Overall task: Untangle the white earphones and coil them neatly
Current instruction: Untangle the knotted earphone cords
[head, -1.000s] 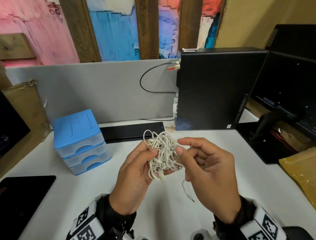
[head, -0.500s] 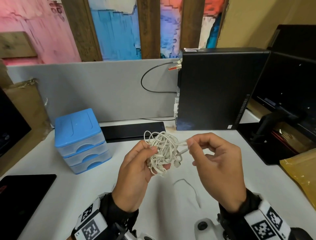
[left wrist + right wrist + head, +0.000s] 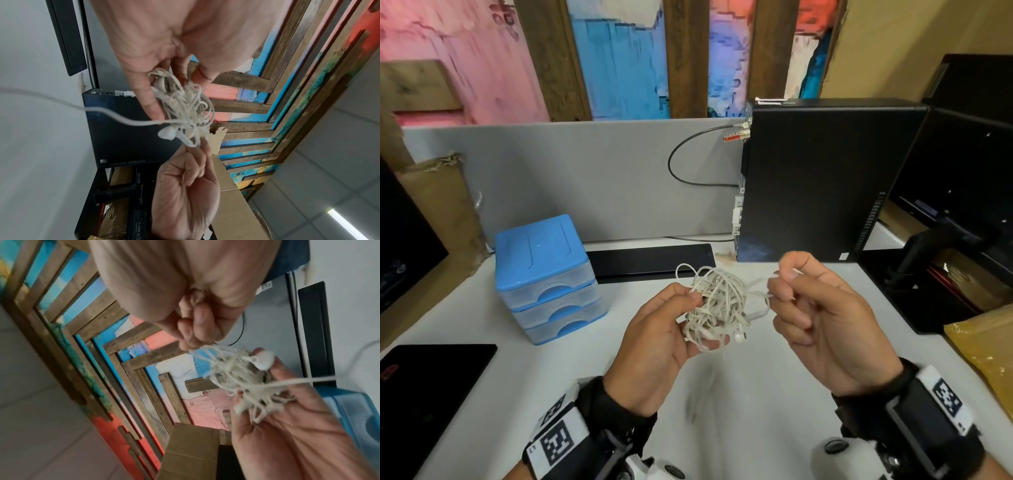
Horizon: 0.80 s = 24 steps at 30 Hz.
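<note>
The left hand [image 3: 661,342] is cupping the tangled ball of thin white earphone cord [image 3: 717,303] above the white desk [image 3: 774,394], while the right hand [image 3: 822,318], at 3 o'clock, is pinching a strand, now pulled further out, seemingly loosening the knot; one earbud [image 3: 739,337] is dangling

Bare white table [image 3: 739,404] under and in front of both hands: open room there. Left side blocked by blue drawer unit [image 3: 544,274], with a black pad [image 3: 431,387] flat at the near-left edge. Behind: low black bar [image 3: 650,262], then grey partition [image 3: 585,178]. Back right: upright black PC case [image 3: 822,178]. Right: monitor stand [image 3: 941,260] and yellow envelope [image 3: 986,346] close off that edge.
</note>
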{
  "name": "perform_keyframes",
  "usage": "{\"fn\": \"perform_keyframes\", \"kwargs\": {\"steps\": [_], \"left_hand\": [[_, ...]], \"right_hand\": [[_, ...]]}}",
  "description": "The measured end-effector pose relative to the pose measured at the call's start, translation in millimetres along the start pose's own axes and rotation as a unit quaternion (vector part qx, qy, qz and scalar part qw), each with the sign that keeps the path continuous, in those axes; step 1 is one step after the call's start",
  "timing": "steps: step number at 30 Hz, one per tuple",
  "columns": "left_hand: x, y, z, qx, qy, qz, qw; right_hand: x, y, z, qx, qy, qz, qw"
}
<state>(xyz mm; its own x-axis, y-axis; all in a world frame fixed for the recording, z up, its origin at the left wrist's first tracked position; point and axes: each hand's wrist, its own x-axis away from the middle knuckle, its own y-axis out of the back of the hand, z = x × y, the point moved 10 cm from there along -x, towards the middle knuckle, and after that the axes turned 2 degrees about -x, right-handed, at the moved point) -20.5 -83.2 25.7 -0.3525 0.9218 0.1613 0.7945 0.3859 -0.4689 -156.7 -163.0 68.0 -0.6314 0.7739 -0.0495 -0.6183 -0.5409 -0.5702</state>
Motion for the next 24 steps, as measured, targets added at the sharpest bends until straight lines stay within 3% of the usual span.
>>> {"fn": "perform_keyframes", "kwargs": {"steps": [2,3,5,7,10,11,13,15,16,17,20,22,24], "left_hand": [[-1,5,-4,-0.020,-0.009,-0.009,1.000],[-1,7,-5,-0.038,-0.014,-0.009,0.999],[-4,8,-6,-0.076,-0.025,-0.004,0.997],[-5,7,-1,-0.099,-0.022,0.001,0.995],[-6,2,8,-0.098,-0.009,0.011,0.995],[-6,2,9,-0.094,-0.005,0.013,0.996],[-6,3,9,-0.086,-0.002,0.012,0.996],[-7,7,6,-0.078,0.000,0.005,0.997],[-9,10,5,-0.076,0.001,-0.004,0.997],[-10,14,3,-0.078,0.001,-0.013,0.997],[-13,18,1,-0.103,0.003,-0.020,0.995],[-13,17,3,-0.103,0.007,-0.013,0.995],[-13,16,4,-0.086,0.011,-0.007,0.996]], "right_hand": [[-3,5,6,0.129,0.040,0.012,0.991],[-3,7,12,0.250,0.088,0.011,0.964],[0,3,19,0.465,0.183,0.003,0.866],[3,-1,23,0.569,0.252,-0.015,0.783],[9,2,32,0.601,0.323,-0.087,0.725],[9,7,36,0.589,0.332,-0.117,0.728],[4,23,40,0.503,0.304,-0.154,0.794],[-3,30,39,0.422,0.247,-0.123,0.864],[-7,28,35,0.425,0.215,-0.081,0.875],[-10,22,30,0.461,0.184,-0.031,0.868],[-11,17,14,0.607,0.128,0.054,0.783],[-10,17,24,0.587,0.154,0.033,0.794],[-6,22,47,0.523,0.238,-0.048,0.817]]}}
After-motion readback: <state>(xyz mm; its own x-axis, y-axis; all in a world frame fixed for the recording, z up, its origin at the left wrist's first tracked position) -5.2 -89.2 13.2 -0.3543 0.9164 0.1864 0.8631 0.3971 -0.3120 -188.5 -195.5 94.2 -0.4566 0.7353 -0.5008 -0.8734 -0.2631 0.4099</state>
